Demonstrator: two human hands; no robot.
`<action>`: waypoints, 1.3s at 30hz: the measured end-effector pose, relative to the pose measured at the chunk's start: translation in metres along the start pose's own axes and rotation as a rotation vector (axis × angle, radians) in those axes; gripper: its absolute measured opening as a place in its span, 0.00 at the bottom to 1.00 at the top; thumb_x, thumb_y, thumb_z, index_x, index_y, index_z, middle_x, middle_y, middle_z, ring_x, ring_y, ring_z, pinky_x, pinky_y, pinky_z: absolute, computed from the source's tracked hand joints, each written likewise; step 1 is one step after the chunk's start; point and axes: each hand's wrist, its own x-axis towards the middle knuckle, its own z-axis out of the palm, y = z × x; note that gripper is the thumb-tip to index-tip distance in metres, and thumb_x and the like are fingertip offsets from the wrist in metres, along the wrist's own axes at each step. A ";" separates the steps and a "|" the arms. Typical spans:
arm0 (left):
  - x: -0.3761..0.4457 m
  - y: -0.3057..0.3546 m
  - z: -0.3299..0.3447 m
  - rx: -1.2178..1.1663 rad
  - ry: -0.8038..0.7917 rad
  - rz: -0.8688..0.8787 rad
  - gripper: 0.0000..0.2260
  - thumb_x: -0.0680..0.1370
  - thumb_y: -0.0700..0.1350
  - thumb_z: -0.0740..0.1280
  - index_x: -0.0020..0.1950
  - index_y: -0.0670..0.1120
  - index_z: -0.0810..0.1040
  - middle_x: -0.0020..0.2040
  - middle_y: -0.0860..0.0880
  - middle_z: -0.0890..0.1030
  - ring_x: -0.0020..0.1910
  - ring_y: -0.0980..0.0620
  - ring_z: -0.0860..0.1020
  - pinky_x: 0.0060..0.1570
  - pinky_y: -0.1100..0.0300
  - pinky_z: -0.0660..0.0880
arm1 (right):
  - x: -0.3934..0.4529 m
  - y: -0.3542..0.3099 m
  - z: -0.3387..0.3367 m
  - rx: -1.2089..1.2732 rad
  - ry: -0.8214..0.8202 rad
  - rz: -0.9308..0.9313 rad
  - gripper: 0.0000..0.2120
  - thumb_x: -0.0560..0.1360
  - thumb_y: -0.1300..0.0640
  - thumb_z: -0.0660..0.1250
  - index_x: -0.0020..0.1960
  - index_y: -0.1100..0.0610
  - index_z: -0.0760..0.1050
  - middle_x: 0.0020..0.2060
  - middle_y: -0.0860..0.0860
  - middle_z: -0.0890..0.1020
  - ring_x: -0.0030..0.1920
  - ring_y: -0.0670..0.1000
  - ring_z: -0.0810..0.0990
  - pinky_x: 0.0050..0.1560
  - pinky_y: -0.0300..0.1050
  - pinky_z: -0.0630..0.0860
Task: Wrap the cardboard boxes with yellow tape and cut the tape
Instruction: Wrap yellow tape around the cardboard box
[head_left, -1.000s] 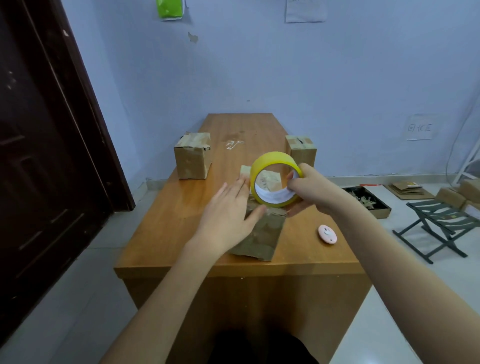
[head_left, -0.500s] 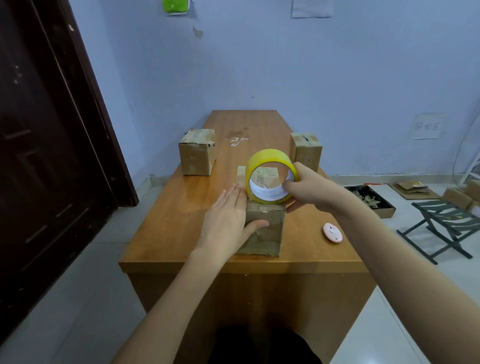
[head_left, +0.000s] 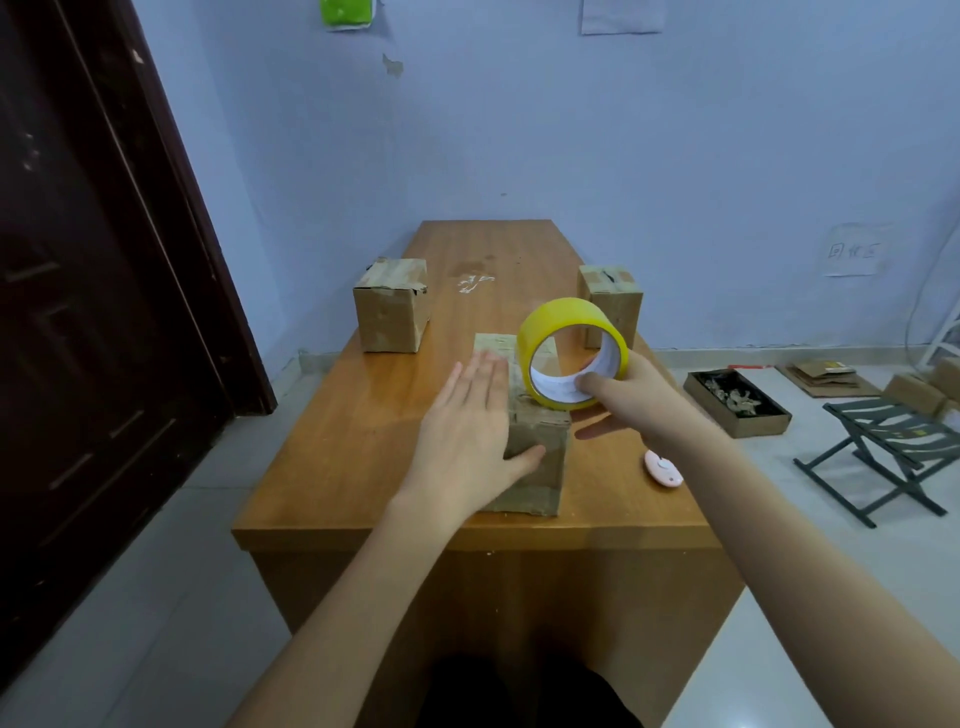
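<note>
Scraps (head_left: 733, 396) inside floor tray (head_left: 748, 423)

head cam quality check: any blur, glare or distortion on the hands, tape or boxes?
Head view: left hand motion-blurred at the fingertips, pressing the near box; yellow tape roll in the right hand fairly sharp. Soft sheen on the table, no harsh glare. Wide-angle bowing tilts the door and stretches the forearms. Far boxes legible but soft.
</note>
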 end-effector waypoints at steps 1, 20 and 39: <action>0.001 0.004 0.001 0.002 -0.006 0.024 0.42 0.76 0.68 0.54 0.77 0.40 0.47 0.78 0.43 0.49 0.77 0.49 0.46 0.73 0.57 0.41 | 0.001 0.000 -0.001 0.001 0.002 0.002 0.09 0.79 0.62 0.60 0.59 0.58 0.71 0.47 0.55 0.80 0.38 0.52 0.83 0.36 0.49 0.83; -0.004 0.005 0.008 -0.028 0.011 0.002 0.39 0.77 0.68 0.51 0.78 0.44 0.48 0.78 0.48 0.51 0.77 0.53 0.49 0.70 0.62 0.40 | -0.014 0.055 -0.032 0.099 -0.117 0.209 0.07 0.80 0.64 0.60 0.55 0.57 0.71 0.53 0.60 0.81 0.43 0.59 0.85 0.40 0.53 0.82; 0.020 0.027 0.009 -0.033 -0.092 0.159 0.34 0.80 0.59 0.57 0.78 0.43 0.48 0.78 0.47 0.50 0.77 0.51 0.48 0.73 0.59 0.44 | -0.011 0.070 -0.016 0.183 -0.035 0.231 0.10 0.80 0.63 0.61 0.60 0.63 0.72 0.47 0.61 0.82 0.38 0.57 0.85 0.37 0.50 0.83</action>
